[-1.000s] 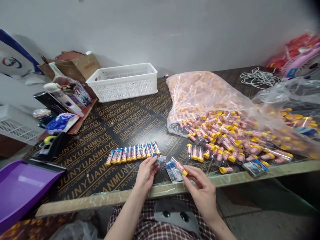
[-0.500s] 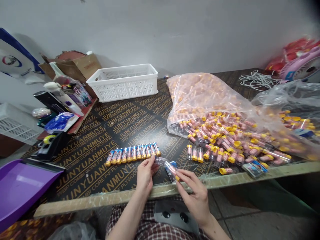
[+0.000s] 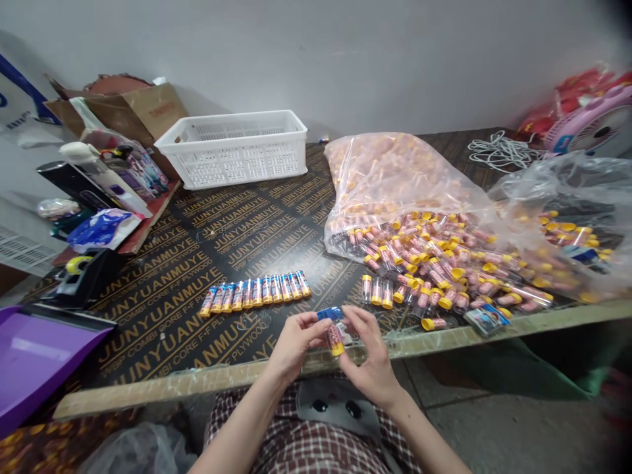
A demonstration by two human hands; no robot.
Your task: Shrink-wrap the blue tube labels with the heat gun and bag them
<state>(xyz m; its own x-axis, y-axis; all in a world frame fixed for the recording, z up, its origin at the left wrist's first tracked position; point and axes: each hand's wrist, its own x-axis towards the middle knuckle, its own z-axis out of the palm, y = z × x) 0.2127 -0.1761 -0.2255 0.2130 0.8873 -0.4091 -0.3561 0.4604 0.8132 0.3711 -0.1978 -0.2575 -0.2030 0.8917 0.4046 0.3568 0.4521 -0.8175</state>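
Both hands have closed together: left hand (image 3: pixel 296 339) and right hand (image 3: pixel 368 355) now pinch one yellow-capped tube (image 3: pixel 334 338) between them.

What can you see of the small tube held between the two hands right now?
The small tube is clear plastic with a yellow cap at its lower end and pink-red contents. It stands roughly upright, slightly tilted, above the table's near edge. The left hand and right hand pinch it from either side. A small clear sleeve with a blue header sits over its top.
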